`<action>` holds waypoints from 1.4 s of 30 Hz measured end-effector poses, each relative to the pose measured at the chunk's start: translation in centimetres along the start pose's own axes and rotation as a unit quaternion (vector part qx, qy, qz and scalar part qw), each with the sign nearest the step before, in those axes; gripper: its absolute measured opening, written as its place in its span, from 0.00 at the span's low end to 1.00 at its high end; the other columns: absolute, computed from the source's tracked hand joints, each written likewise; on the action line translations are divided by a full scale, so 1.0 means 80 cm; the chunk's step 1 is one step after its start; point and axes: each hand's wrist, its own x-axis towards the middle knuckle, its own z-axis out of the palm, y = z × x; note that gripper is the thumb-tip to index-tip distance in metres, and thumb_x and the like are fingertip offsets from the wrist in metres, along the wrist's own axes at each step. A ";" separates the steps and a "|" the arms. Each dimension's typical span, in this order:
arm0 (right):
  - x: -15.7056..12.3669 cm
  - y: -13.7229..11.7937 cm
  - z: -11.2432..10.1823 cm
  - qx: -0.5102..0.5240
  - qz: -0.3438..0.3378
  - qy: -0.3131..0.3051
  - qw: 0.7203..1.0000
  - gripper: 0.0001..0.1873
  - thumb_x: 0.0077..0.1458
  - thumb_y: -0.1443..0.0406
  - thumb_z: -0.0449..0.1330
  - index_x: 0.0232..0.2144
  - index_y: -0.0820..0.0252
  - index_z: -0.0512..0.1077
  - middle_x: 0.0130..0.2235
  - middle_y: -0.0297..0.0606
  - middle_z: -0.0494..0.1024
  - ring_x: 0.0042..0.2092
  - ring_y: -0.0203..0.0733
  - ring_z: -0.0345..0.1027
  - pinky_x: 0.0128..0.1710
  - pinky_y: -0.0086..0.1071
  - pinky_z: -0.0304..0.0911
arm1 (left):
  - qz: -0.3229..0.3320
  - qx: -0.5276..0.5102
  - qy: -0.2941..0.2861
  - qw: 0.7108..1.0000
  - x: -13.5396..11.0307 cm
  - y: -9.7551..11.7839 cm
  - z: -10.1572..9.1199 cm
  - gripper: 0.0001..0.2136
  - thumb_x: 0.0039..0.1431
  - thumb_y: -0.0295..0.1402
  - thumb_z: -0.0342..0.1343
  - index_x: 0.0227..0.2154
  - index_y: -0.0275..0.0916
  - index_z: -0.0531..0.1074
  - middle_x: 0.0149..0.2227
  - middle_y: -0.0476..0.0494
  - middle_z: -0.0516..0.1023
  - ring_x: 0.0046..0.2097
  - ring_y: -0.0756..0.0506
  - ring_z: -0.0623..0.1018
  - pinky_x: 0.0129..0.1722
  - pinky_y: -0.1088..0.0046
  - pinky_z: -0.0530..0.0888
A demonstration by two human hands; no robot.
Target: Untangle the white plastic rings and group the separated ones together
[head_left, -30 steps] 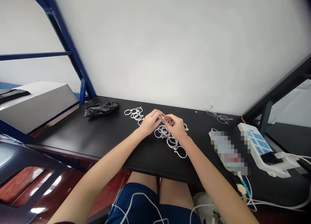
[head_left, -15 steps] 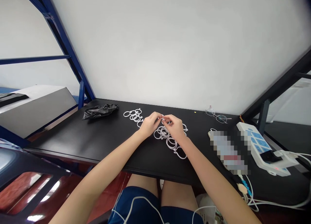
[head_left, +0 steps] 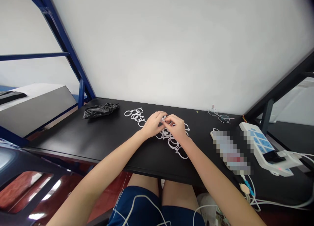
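My left hand [head_left: 153,124] and my right hand [head_left: 177,127] meet above the black desk, fingertips pinched together on a small white ring [head_left: 163,119]. Most of that ring is hidden behind the fingers. Under and beside my right hand lies a pile of white rings [head_left: 173,143], each with a small knob or eyelet. One single ring [head_left: 183,153] sits at the near end of the pile. To the left of my left hand is a second cluster of white rings [head_left: 135,115], lying loose.
A crumpled black plastic bag [head_left: 101,111] lies at the desk's left. On the right are eyeglasses [head_left: 223,118], a blurred-out phone [head_left: 232,152] with a cable, and a white power strip [head_left: 263,144] with a plugged-in charger. A pale wall rises behind the black desk [head_left: 98,137].
My fingers have shifted slightly around the small white ring, the left hand turning a little more over it. The view has tilted a little; the ring clusters lie as before.
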 end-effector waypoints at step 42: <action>0.003 0.000 -0.006 -0.016 -0.003 -0.045 0.999 0.10 0.59 0.61 0.57 0.32 0.56 0.77 0.32 0.38 0.78 0.30 0.39 0.69 0.26 0.31 0.65 | -0.096 -0.020 0.022 0.995 -0.005 -0.010 -0.006 0.05 0.57 0.31 0.55 0.36 0.39 0.67 0.35 0.48 0.72 0.30 0.52 0.73 0.31 0.76 0.73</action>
